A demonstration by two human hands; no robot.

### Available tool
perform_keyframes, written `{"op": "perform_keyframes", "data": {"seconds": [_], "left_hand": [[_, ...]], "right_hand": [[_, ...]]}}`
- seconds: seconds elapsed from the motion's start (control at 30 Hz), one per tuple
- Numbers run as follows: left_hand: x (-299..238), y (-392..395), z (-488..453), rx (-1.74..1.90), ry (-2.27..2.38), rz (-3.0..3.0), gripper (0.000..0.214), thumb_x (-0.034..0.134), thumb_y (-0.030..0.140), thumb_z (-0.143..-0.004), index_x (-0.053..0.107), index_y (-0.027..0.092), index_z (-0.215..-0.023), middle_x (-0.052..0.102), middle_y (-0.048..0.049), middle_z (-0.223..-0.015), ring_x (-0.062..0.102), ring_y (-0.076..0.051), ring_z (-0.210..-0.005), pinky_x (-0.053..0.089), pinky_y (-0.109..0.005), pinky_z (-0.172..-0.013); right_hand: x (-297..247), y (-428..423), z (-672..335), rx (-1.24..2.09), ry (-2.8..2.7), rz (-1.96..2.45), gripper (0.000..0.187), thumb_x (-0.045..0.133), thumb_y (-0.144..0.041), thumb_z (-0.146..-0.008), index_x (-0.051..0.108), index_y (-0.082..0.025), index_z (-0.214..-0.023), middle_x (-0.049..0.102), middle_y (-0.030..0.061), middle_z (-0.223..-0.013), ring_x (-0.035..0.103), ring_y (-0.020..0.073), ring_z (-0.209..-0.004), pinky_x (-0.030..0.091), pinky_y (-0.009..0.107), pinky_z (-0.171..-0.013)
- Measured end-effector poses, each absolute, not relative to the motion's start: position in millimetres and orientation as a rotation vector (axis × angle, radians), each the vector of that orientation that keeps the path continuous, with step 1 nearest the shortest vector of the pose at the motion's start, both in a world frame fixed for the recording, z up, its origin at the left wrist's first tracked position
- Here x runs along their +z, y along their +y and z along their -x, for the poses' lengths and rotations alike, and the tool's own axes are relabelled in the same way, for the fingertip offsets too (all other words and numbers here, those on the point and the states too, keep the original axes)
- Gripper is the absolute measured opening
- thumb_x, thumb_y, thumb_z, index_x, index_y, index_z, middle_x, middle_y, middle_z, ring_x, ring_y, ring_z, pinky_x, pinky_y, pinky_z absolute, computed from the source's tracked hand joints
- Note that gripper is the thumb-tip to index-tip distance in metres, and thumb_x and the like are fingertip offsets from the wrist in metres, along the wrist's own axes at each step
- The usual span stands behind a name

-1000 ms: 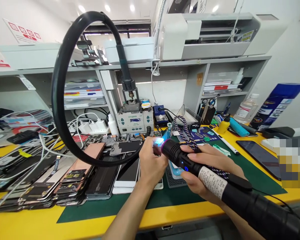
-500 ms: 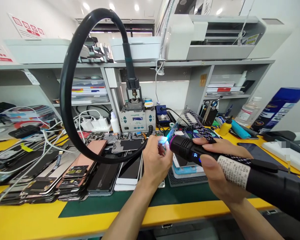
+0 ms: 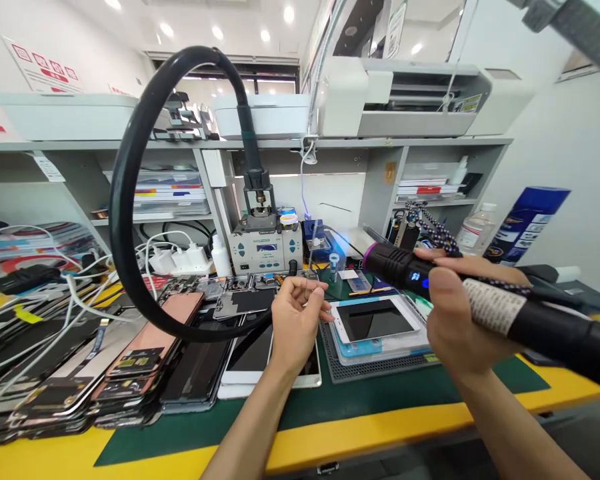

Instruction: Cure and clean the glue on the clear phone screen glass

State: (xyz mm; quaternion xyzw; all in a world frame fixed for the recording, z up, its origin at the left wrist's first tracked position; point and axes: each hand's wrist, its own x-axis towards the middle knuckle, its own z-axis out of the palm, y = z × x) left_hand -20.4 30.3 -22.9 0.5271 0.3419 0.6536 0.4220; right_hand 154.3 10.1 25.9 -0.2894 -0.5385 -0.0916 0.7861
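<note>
My right hand [image 3: 473, 313] grips a thick black flashlight [image 3: 395, 265] with a purple ring at its head, a small lit display and a pale printed label. Its lit end points left, and a bluish glow shows in front of it. A patterned braided cord [image 3: 430, 223] hangs over the barrel. My left hand [image 3: 297, 320] is closed in a pinch, left of the flashlight and apart from it. From its fingertips rises a thin clear sheet [image 3: 313, 247], almost edge-on. A white phone [image 3: 377, 320] lies right of my left hand on a blue and clear case.
Stacked phone screens [image 3: 150, 347] cover the left side of the green mat [image 3: 380, 400]. A black hose [image 3: 123, 200] loops up from a hot air station [image 3: 267, 250]. White cables [image 3: 73, 300] tangle at left. A blue spray can [image 3: 525, 223] and clear bottle stand at right.
The flashlight has moved right and up, away from my left hand, and its light no longer falls on the fingers. The clear sheet has turned more edge-on. The view has tilted up.
</note>
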Motion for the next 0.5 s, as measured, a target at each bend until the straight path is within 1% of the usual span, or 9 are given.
{"op": "perform_keyframes", "data": {"seconds": [0.07,0.13,0.2,0.3,0.4,0.5], "left_hand": [[-20.0,29.9,20.9,1.575,0.802,-1.264,0.021,0.069,0.03,-0.087,0.052,0.018,-0.087,0.07,-0.0075,-0.096,0.066,-0.015,-0.065,0.061,-0.033,-0.056],[-19.1,29.7,20.8,1.519,0.77,-1.226,0.023,0.073,0.028,-0.085,0.052,0.017,-0.086,0.072,-0.0078,-0.095,0.067,-0.015,-0.063,0.062,-0.033,-0.057],[-19.9,30.1,20.7,1.469,0.755,-1.2,0.024,0.075,0.027,-0.084,0.053,0.016,-0.086,0.073,-0.0076,-0.093,0.067,-0.014,-0.063,0.062,-0.033,-0.058],[-21.9,32.0,21.4,1.397,0.747,-1.174,0.025,0.076,0.026,-0.084,0.054,0.016,-0.09,0.074,-0.0068,-0.093,0.069,-0.014,-0.063,0.063,-0.031,-0.059],[-22.5,33.2,22.2,1.328,0.755,-1.155,0.029,0.077,0.025,-0.084,0.055,0.015,-0.099,0.074,-0.0057,-0.094,0.07,-0.015,-0.064,0.063,-0.03,-0.06],[-21.2,32.6,21.6,1.273,0.771,-1.134,0.032,0.079,0.023,-0.082,0.054,0.016,-0.102,0.073,-0.0055,-0.095,0.072,-0.017,-0.066,0.063,-0.03,-0.059]], "right_hand": [[37.1,17.4,-159.2,-0.226,-1.077,0.596,0.009,0.077,-0.028,-0.082,0.069,-0.026,-0.083,0.075,0.0008,-0.085,0.075,0.0242,-0.084,0.056,0.047,-0.095],[47.2,25.4,-163.5,-0.206,-1.016,0.603,0.011,0.076,-0.028,-0.084,0.071,-0.026,-0.075,0.075,0.0018,-0.08,0.075,0.0236,-0.077,0.059,0.043,-0.089],[54.9,34.3,-168.0,-0.121,-0.968,0.614,0.015,0.079,-0.029,-0.081,0.072,-0.026,-0.068,0.075,0.0025,-0.076,0.074,0.0227,-0.074,0.061,0.039,-0.085],[60.6,48.7,-176.1,0.094,-0.9,0.566,0.017,0.085,-0.03,-0.073,0.071,-0.023,-0.067,0.074,0.0014,-0.072,0.073,0.0229,-0.072,0.063,0.039,-0.079],[59.0,61.2,-185.8,0.278,-0.854,0.555,0.021,0.084,-0.036,-0.074,0.068,-0.022,-0.07,0.072,-0.0003,-0.067,0.07,0.0209,-0.06,0.065,0.038,-0.062],[52.1,67.8,-195.7,0.398,-0.817,0.59,0.023,0.079,-0.039,-0.078,0.069,-0.019,-0.073,0.071,-0.0005,-0.064,0.064,0.0168,-0.049,0.062,0.033,-0.047]]}}
